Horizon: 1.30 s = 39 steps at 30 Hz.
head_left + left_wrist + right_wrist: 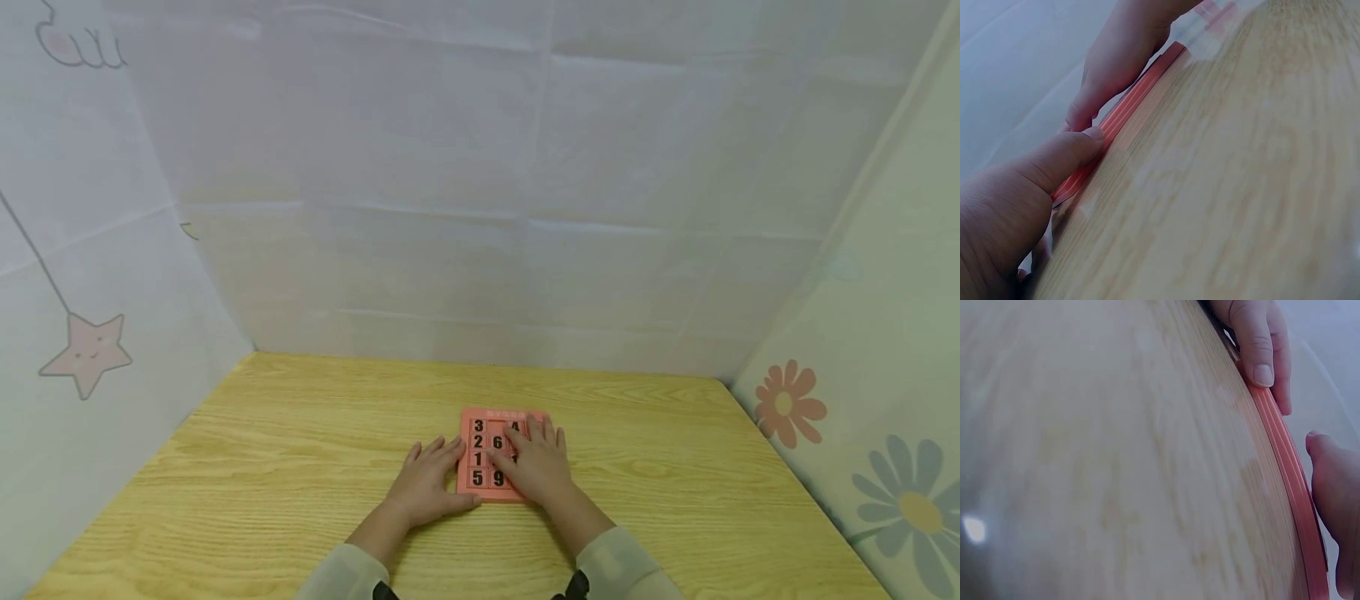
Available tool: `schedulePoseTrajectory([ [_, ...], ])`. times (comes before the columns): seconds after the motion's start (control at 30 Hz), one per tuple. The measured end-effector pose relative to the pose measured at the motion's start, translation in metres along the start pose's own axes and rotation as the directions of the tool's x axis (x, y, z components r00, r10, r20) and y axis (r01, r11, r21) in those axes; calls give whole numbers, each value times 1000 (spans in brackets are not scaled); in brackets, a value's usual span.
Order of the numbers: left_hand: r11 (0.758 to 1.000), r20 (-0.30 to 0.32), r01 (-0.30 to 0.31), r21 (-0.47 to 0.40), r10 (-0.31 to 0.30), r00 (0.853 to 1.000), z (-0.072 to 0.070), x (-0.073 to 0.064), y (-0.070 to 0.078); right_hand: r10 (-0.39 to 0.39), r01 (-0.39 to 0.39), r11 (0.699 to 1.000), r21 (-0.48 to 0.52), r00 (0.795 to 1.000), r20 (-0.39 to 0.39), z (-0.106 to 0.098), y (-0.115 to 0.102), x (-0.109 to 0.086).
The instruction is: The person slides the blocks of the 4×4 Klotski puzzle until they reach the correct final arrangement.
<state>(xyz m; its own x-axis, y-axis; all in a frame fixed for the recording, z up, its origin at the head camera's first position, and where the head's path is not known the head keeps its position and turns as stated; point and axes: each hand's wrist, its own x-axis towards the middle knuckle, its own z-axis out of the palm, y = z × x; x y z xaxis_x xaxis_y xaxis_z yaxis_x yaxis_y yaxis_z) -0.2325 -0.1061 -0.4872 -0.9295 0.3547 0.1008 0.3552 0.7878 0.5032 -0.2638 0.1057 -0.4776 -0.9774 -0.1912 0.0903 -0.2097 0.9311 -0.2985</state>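
Observation:
A pink number sliding puzzle (pixel 477 493) lies flat on the wooden table, with black numerals on its square tiles. My left hand (pixel 426 489) holds it at the near left corner, the thumb (pixel 1079 153) against the near edge and the fingers along the left side. Over the right part of the board lies my right hand (pixel 542 468), its fingers spread and its thumb and index finger reaching onto the tiles. That hand hides most of the right column. In the right wrist view, the puzzle's ridged pink side (pixel 1291 481) runs beside my right hand.
The wood-grain table (pixel 300 417) stretches to both sides of the board. Pale sheets form a back wall (pixel 480 208) and two side walls, printed with a pink star (pixel 87 354) at left and flowers (pixel 783 404) at right.

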Motion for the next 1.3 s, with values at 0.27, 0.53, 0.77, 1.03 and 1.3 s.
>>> schedulePoseTrajectory([
  [0.27,1000,-3,-3,0,3,1000,0,0,0,-5,5,1000,14,1000,-10,4,3,1],
  [0.53,1000,-5,-11,-3,11,1000,1,0,-1,-50,50,999,10,999,-5,6,-8,2],
  [0.77,999,-9,-32,2,32,999,1,-1,-1,-60,59,998,26,997,42,6,-26,4],
  [1.03,1000,-11,-26,13,26,1000,0,0,1,-90,88,996,32,995,47,11,-40,11],
  [1.3,999,-17,-36,18,36,999,1,0,1,-97,95,995,33,993,64,10,-45,14],
])
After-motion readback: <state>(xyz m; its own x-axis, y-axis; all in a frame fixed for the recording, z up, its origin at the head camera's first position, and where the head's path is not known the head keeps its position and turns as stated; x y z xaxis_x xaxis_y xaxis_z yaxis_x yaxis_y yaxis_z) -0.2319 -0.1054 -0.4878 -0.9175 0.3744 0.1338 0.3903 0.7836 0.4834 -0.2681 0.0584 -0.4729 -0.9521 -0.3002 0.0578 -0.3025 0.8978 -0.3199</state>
